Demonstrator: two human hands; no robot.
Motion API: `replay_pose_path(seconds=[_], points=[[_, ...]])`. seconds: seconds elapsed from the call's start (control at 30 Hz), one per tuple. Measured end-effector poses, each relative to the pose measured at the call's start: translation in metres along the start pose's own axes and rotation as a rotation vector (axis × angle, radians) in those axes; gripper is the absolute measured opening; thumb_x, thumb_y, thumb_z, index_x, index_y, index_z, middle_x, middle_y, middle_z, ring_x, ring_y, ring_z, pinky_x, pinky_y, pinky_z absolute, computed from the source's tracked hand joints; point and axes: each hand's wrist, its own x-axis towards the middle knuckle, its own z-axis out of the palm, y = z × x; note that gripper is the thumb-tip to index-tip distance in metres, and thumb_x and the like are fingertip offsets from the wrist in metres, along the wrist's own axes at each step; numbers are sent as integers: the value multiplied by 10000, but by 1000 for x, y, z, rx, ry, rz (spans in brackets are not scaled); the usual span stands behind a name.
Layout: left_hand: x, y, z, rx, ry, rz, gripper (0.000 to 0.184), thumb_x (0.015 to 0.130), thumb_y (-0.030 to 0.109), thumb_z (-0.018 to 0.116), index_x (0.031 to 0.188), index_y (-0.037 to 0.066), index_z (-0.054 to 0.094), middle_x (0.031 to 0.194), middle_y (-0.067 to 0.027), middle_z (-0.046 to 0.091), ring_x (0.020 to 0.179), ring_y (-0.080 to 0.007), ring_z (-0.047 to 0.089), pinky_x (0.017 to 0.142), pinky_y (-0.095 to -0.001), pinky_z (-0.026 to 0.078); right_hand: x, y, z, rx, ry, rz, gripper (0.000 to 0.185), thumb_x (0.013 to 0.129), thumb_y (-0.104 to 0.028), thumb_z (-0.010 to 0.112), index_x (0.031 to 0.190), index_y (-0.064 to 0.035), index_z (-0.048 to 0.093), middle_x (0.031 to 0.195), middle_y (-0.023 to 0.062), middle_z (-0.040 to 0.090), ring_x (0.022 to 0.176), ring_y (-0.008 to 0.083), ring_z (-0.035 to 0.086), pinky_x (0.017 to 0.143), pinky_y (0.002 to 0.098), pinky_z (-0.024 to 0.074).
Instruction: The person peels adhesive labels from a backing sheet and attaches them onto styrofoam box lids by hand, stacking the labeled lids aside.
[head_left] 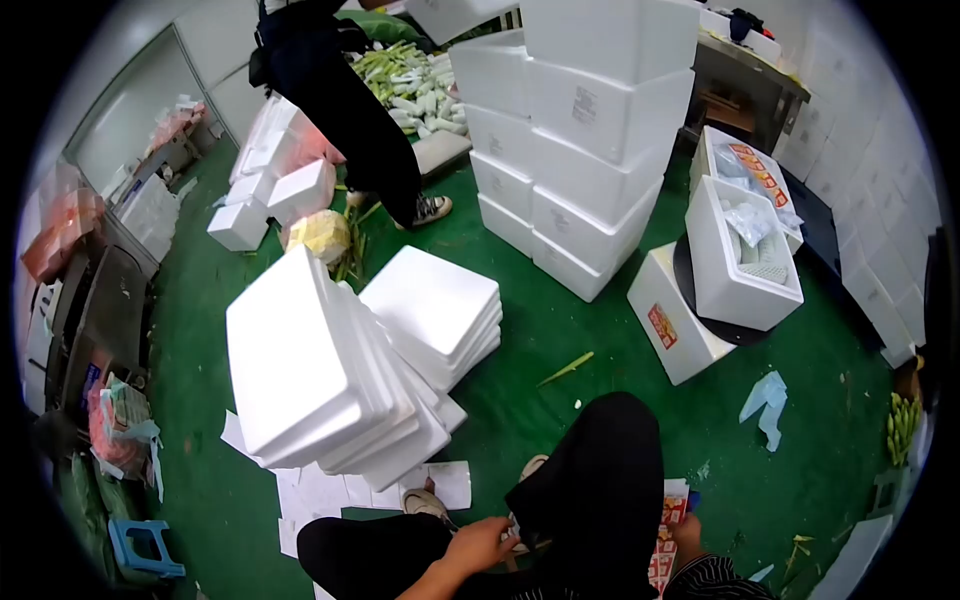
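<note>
Between my bent knees, my left hand (482, 546) has its fingers curled together; what they pinch, if anything, is too small to make out. Beside my right thigh, my right hand (688, 534) is closed at the edge of the red-and-white label sheets (662, 562), its fingertips partly hidden. In front of me leans a tall stack of white foam lids (290, 350). A shorter stack of foam lids (432, 300) stands just behind it. White paper sheets (452, 484) lie on the floor under the leaning stack.
A tall stack of foam boxes (600, 130) stands ahead. To the right, an open foam box (735, 290) holds wrapped contents. A person in dark trousers (365, 110) stands beside heaped green-and-white vegetables (425, 90). A blue stool (145, 548) is at lower left.
</note>
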Motion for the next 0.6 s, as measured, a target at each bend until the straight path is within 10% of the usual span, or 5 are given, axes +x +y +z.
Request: replay_pose_path(seconds=[0.27, 0.4, 0.6], points=[[2, 44, -61, -286, 207, 94, 358, 930, 302, 732, 1206, 77, 698, 1157, -106, 719, 1081, -278, 692, 937, -375, 534, -10, 27, -68, 229, 405, -286, 249, 963, -212, 701, 1035, 27, 687, 848, 175, 686, 785, 269, 683, 725, 418, 539], [24, 59, -121, -403, 339, 363, 471, 912, 369, 769, 1246, 50, 680, 1238, -114, 678, 1180, -269, 638, 1014, -366, 485, -88, -146, -206, 660, 551, -749, 387, 1003, -177, 645, 1329, 9, 552, 1272, 114, 629, 1098, 218, 632, 957, 357, 507], [49, 99, -159, -872, 170, 883, 990, 928, 666, 627, 1538, -69, 366, 1577, -194, 431, 1489, -319, 377, 1232, -441, 262, -278, -397, -278, 1274, -320, -1153, 661, 975, -94, 655, 1535, -25, 310, 1402, 179, 579, 1198, 249, 657, 1009, 428, 575]])
